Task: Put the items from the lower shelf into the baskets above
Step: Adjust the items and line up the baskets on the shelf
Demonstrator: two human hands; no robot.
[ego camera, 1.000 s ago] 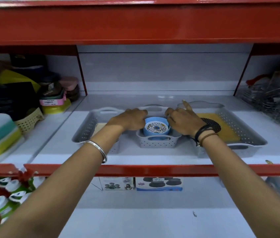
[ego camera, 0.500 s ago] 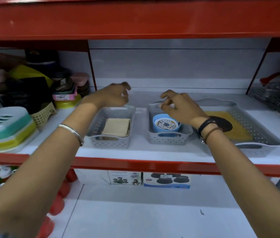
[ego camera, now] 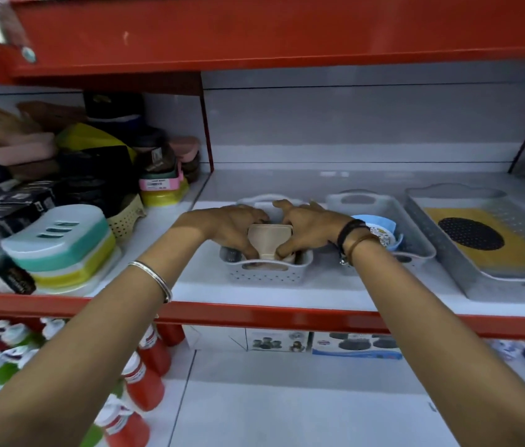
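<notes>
Three white perforated baskets stand in a row on the upper shelf. In the left basket [ego camera: 267, 275] lies a beige flat box [ego camera: 269, 235]. My left hand [ego camera: 232, 227] grips its left side and my right hand [ego camera: 306, 229] grips its right side, both inside the basket. The middle basket [ego camera: 416, 240] holds a blue round dish [ego camera: 383, 232], partly hidden by my right wrist. The large right basket [ego camera: 448, 233] holds a yellow mat with a black dotted disc [ego camera: 470, 233]. On the lower shelf stand two printed boxes [ego camera: 322, 343].
Stacked soap cases [ego camera: 61, 243] and piled goods fill the left bay beyond a red divider [ego camera: 206, 124]. The red shelf edge [ego camera: 287, 314] runs below my wrists. Red-capped bottles [ego camera: 148, 375] crowd the lower left. Wire racks sit at far right.
Both hands came down from above the baskets and closed on the beige box in the left basket. The view has shifted left.
</notes>
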